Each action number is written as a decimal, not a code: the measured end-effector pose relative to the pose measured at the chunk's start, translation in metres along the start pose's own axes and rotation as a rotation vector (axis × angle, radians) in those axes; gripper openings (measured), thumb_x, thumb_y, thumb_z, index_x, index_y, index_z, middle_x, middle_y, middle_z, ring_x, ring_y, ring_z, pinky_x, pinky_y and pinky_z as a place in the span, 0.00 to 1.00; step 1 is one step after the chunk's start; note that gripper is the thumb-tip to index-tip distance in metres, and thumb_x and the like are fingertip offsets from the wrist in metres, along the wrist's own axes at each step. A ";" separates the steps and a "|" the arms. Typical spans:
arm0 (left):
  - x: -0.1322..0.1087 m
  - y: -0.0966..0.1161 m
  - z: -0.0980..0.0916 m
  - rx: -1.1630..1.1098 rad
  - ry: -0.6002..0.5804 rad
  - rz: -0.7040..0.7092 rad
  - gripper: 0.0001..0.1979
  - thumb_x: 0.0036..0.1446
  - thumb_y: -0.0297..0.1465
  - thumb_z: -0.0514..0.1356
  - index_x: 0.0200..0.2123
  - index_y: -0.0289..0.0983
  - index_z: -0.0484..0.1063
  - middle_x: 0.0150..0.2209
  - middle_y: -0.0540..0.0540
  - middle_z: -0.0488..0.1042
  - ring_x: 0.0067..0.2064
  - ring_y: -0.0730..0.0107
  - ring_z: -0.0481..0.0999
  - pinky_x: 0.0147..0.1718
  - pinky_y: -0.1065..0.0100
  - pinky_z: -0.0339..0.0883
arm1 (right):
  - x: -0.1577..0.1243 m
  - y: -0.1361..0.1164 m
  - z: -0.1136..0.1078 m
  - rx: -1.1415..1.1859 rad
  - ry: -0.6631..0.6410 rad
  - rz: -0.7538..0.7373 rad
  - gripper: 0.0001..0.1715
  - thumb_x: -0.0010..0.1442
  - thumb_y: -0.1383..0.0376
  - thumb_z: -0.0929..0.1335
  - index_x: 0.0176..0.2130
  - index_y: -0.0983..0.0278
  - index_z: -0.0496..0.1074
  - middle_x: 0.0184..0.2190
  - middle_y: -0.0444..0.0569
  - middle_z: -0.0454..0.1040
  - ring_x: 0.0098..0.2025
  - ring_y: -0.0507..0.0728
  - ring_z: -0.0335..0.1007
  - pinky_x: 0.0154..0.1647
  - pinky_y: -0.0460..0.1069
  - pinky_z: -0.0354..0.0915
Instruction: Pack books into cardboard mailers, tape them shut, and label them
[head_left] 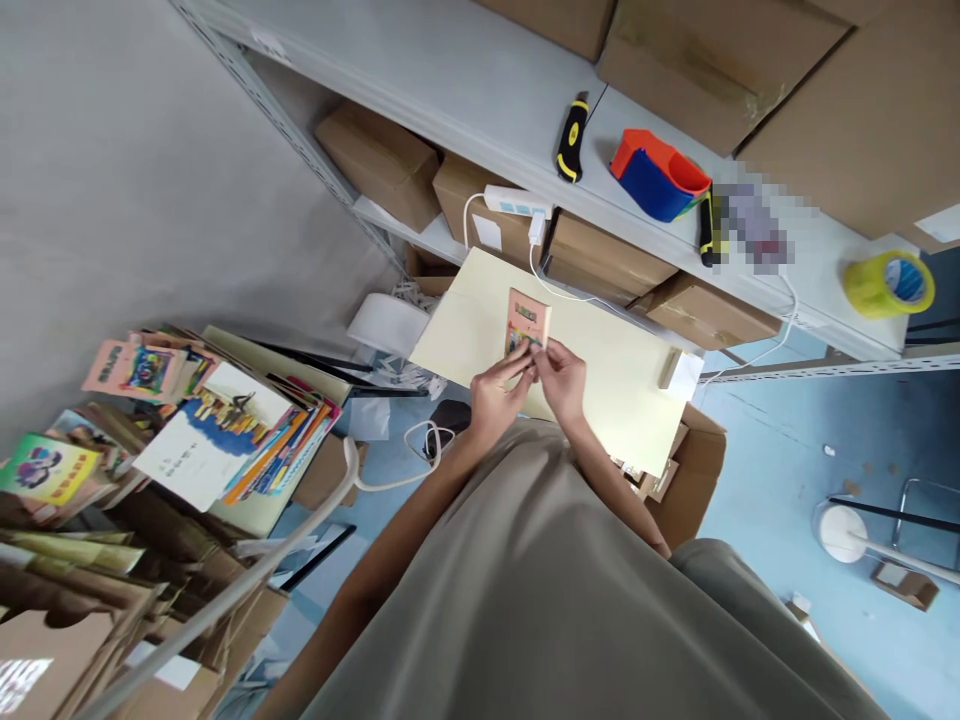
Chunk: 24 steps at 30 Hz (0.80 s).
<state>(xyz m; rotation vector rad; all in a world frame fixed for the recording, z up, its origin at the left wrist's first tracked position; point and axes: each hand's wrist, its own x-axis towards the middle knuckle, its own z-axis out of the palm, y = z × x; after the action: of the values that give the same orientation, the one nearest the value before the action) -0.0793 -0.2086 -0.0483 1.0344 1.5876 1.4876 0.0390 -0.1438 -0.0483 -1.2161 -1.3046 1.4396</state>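
A small pink book with a coloured cover picture lies on the pale yellow tabletop. My left hand and my right hand meet over the book's lower end, hiding part of it. The fingers of both hands are closed, with thumbs and fingertips pinched close together. Whatever sits between the fingertips is too small or too covered to name.
A shelf holds cardboard boxes, a utility knife, a red and blue holder and yellow tape. A power strip trails cables onto the table. Book stacks stand left; a white box sits right.
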 end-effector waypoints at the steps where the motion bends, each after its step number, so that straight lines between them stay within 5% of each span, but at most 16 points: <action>1: 0.000 -0.001 -0.002 -0.001 -0.001 0.019 0.18 0.67 0.46 0.73 0.53 0.43 0.91 0.57 0.40 0.89 0.62 0.47 0.88 0.69 0.49 0.79 | 0.003 -0.001 -0.004 -0.008 0.007 0.007 0.33 0.67 0.37 0.75 0.50 0.62 0.86 0.35 0.47 0.86 0.33 0.57 0.79 0.36 0.53 0.79; 5: 0.018 -0.014 -0.026 -0.024 0.170 -0.097 0.26 0.63 0.51 0.75 0.56 0.39 0.89 0.61 0.37 0.87 0.62 0.48 0.87 0.60 0.54 0.83 | 0.013 0.004 -0.021 0.038 -0.004 0.036 0.33 0.64 0.37 0.76 0.48 0.61 0.87 0.21 0.39 0.73 0.23 0.53 0.66 0.31 0.52 0.72; 10: 0.031 -0.023 -0.042 -0.103 0.086 -0.254 0.26 0.56 0.53 0.79 0.44 0.36 0.92 0.42 0.40 0.91 0.41 0.56 0.88 0.44 0.60 0.83 | 0.015 0.018 -0.022 0.120 -0.053 0.113 0.36 0.59 0.35 0.79 0.47 0.61 0.85 0.21 0.37 0.70 0.24 0.53 0.64 0.34 0.52 0.72; 12: 0.024 -0.012 -0.036 -0.010 0.101 -0.155 0.20 0.60 0.49 0.78 0.44 0.38 0.92 0.40 0.42 0.90 0.37 0.60 0.86 0.39 0.63 0.82 | 0.018 0.020 -0.019 0.142 -0.081 0.152 0.36 0.57 0.33 0.79 0.46 0.60 0.83 0.23 0.38 0.73 0.27 0.55 0.68 0.39 0.54 0.75; 15: 0.007 0.012 -0.019 0.233 0.011 0.183 0.09 0.70 0.37 0.73 0.48 0.42 0.92 0.44 0.44 0.91 0.40 0.62 0.87 0.45 0.62 0.83 | 0.023 0.017 -0.012 0.231 -0.149 0.165 0.36 0.54 0.33 0.80 0.45 0.57 0.80 0.37 0.49 0.86 0.43 0.62 0.83 0.54 0.58 0.79; 19: -0.008 0.035 -0.002 0.438 -0.156 0.548 0.11 0.75 0.28 0.65 0.50 0.42 0.90 0.49 0.43 0.91 0.47 0.60 0.90 0.54 0.58 0.84 | 0.023 0.011 -0.004 0.368 -0.183 0.100 0.35 0.54 0.36 0.82 0.48 0.55 0.79 0.53 0.55 0.88 0.62 0.67 0.82 0.68 0.62 0.76; 21: -0.007 0.036 -0.003 0.417 -0.163 0.545 0.11 0.75 0.28 0.65 0.49 0.42 0.90 0.48 0.43 0.91 0.47 0.60 0.90 0.54 0.58 0.84 | 0.023 0.012 -0.006 0.358 -0.161 0.083 0.35 0.55 0.35 0.81 0.48 0.55 0.79 0.54 0.55 0.88 0.62 0.67 0.83 0.68 0.62 0.76; 24: 0.005 0.024 -0.019 0.235 -0.044 0.294 0.07 0.72 0.34 0.70 0.48 0.41 0.90 0.46 0.43 0.91 0.43 0.61 0.90 0.49 0.61 0.84 | 0.020 0.014 -0.016 0.269 -0.130 0.119 0.38 0.54 0.32 0.81 0.47 0.58 0.82 0.49 0.55 0.89 0.53 0.65 0.86 0.60 0.60 0.81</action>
<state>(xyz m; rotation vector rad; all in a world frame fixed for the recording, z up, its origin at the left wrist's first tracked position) -0.0966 -0.2112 -0.0230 1.4767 1.6615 1.4766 0.0514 -0.1225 -0.0642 -1.0496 -1.0940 1.7422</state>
